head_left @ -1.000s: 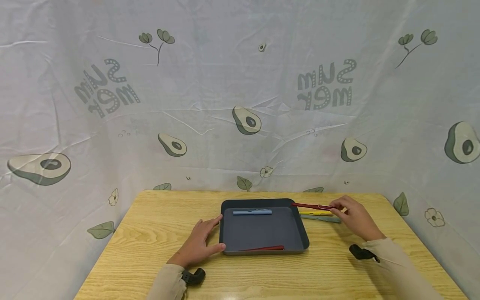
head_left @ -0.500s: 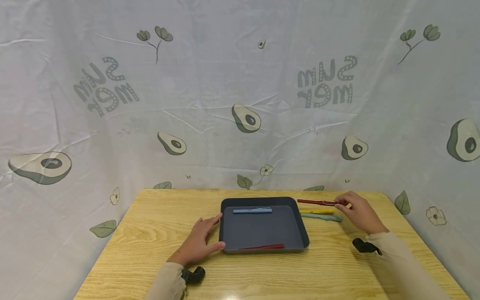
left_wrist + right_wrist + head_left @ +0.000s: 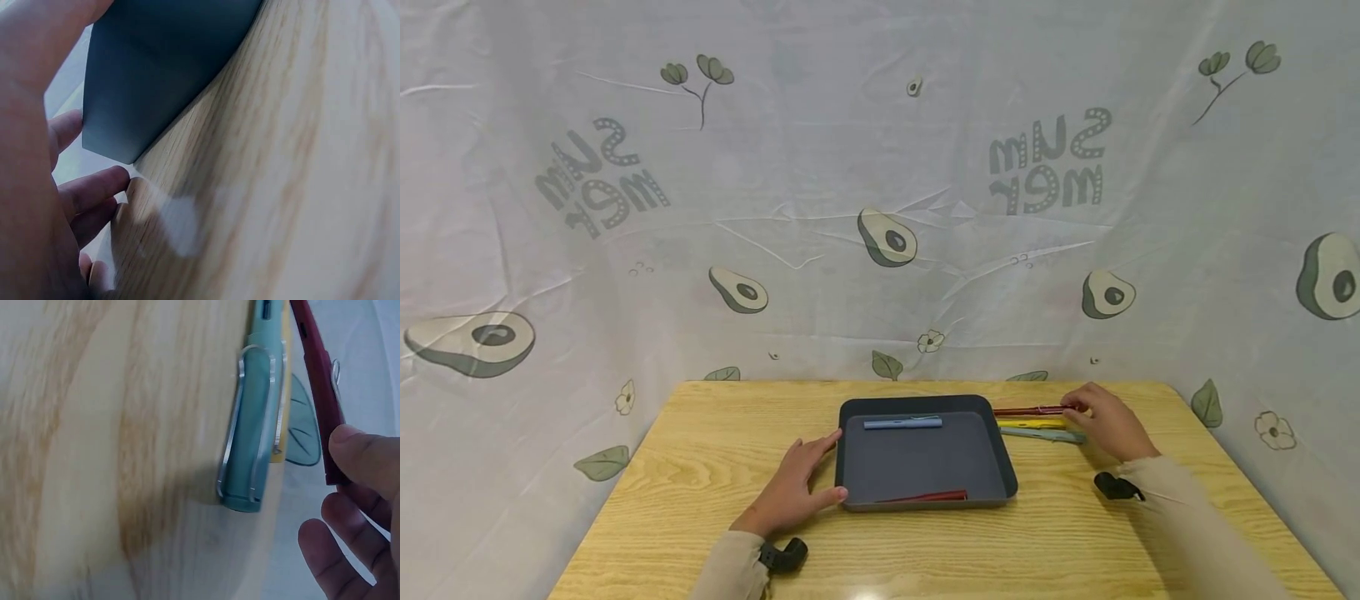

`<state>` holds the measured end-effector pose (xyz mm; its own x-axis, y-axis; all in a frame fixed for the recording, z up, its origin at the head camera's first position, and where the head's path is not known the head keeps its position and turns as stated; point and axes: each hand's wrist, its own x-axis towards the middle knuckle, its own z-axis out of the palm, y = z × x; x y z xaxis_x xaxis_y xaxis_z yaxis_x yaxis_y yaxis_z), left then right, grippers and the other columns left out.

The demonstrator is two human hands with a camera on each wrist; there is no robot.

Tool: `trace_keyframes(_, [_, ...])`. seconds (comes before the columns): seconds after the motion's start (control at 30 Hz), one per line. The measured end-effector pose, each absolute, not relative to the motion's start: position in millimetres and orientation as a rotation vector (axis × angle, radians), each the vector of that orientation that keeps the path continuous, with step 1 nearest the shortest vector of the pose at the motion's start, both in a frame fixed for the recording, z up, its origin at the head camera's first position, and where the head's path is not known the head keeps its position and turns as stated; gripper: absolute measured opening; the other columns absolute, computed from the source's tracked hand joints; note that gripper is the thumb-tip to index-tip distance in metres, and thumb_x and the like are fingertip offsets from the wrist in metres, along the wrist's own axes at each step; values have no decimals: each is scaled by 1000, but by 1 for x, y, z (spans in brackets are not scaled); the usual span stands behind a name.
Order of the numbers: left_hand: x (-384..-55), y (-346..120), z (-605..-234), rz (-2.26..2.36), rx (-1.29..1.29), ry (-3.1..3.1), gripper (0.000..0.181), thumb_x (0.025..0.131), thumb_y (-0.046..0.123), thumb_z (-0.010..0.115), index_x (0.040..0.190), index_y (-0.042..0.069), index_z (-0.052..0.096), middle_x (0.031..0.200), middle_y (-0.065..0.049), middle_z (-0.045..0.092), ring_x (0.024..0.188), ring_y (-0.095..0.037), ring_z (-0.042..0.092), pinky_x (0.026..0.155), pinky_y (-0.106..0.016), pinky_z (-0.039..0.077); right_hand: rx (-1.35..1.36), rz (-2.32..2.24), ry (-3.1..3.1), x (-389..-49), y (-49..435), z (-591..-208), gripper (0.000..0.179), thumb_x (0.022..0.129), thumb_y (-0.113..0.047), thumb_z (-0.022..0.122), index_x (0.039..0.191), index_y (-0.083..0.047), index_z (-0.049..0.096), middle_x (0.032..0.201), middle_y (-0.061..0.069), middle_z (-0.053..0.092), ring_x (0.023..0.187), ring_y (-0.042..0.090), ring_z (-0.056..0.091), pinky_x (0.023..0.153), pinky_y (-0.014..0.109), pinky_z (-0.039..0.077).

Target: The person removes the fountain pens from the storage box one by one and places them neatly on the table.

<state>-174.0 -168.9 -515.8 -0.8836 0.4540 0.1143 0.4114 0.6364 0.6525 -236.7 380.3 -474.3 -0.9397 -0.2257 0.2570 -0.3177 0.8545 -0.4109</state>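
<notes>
My right hand (image 3: 1108,423) pinches the cap end of a dark red pen (image 3: 322,381) between thumb and fingers, to the right of the grey tray (image 3: 925,504). Just on the near side of it lie a yellow pen (image 3: 1033,423) and a light green pen (image 3: 247,437) with a wire clip, side by side on the table. My left hand (image 3: 793,486) rests at the tray's left side, its fingers spread and touching the wall (image 3: 162,69). Inside the tray, a blue pen (image 3: 902,423) lies along the far side and another red pen (image 3: 932,497) along the near side.
The light wooden table (image 3: 925,554) holds the tray near its middle. Behind and at both sides hangs a pale curtain (image 3: 820,167) printed with avocados and leaves. Each wrist carries a black camera band, such as the left one (image 3: 782,556).
My right hand drew the dark red pen away from the tray's far right corner, then lowered it beside the yellow pen. My left hand stays at the tray.
</notes>
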Motion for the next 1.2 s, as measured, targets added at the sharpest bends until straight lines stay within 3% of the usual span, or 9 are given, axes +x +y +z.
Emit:
trace_keyframes(0.37, [-174, -166, -523, 1107, 742, 2778, 88, 94, 55, 70, 166, 29, 27, 164, 6, 38, 150, -24, 37, 129, -56, 6, 373, 741, -2856, -242, 386, -487, 7, 93, -2, 74, 100, -5, 75, 98, 9, 66, 86, 27, 65, 74, 48, 58])
trace_keyframes(0.7, [-172, -164, -522, 1126, 741, 2787, 89, 93, 54, 71, 166, 28, 27, 163, 7, 39, 151, -24, 37, 129, -57, 6, 378, 735, -2910, -248, 392, -484, 13, 95, 5, 66, 98, -3, 76, 102, 17, 69, 91, 37, 67, 75, 54, 59])
trace_keyframes(1.03, [-175, -164, -516, 1134, 745, 2787, 88, 94, 51, 72, 166, 24, 28, 162, 1, 42, 150, -27, 38, 128, -58, 6, 352, 844, -2853, -245, 388, -483, 16, 101, 0, 62, 108, -6, 75, 111, 15, 67, 96, 34, 66, 79, 50, 59])
trace_keyframes(1.2, [-177, -165, -515, 1124, 741, 2789, 88, 94, 50, 72, 166, 24, 28, 162, 1, 42, 150, -27, 38, 128, -58, 6, 382, 851, -2788, -239, 371, -474, 17, 99, 3, 63, 112, 0, 74, 111, 17, 68, 97, 36, 66, 80, 54, 59])
